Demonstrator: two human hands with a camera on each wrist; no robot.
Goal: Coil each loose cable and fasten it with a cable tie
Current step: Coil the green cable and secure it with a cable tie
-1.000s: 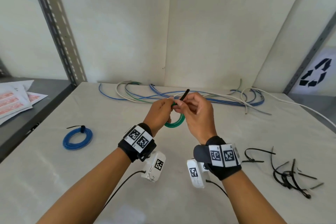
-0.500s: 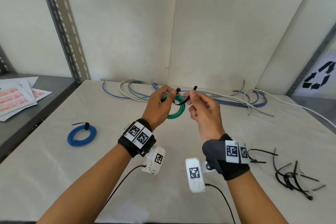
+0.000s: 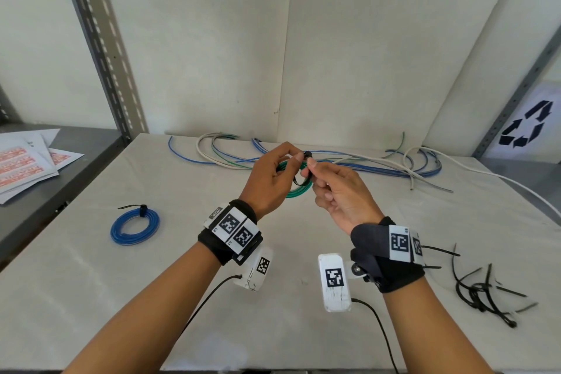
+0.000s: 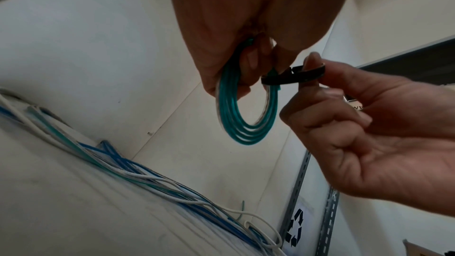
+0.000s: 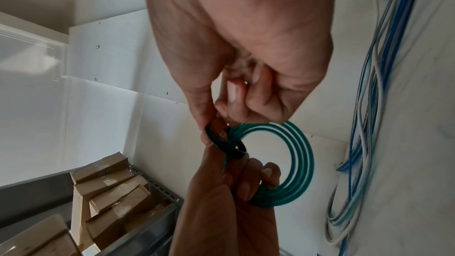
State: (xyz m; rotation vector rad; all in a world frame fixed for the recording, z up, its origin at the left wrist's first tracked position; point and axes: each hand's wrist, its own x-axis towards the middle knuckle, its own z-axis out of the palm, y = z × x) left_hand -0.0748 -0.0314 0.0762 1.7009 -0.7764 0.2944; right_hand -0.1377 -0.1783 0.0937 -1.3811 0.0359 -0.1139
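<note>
My left hand (image 3: 274, 174) grips a coiled green cable (image 3: 299, 188) above the table, fingers curled through the coil (image 4: 246, 124). A black cable tie (image 4: 293, 77) is looped round one side of the coil (image 5: 290, 163). My right hand (image 3: 329, 184) pinches the tie (image 5: 225, 143) between thumb and forefinger, close against the left hand's fingertips. The tie's head (image 3: 308, 155) shows just above the two hands. A blue coil (image 3: 135, 226) lies on the table at left with a black tie round it.
Loose blue, white and green cables (image 3: 364, 161) sprawl along the back of the table (image 3: 303, 252). Several spare black ties (image 3: 482, 288) lie at the right. Papers (image 3: 24, 161) rest on the grey shelf at left. Cardboard boxes (image 5: 105, 188) stand beside the shelf.
The tie's free end, sticking up a second ago, has been bent round the green coil into a loop. Both hands have moved closer together.
</note>
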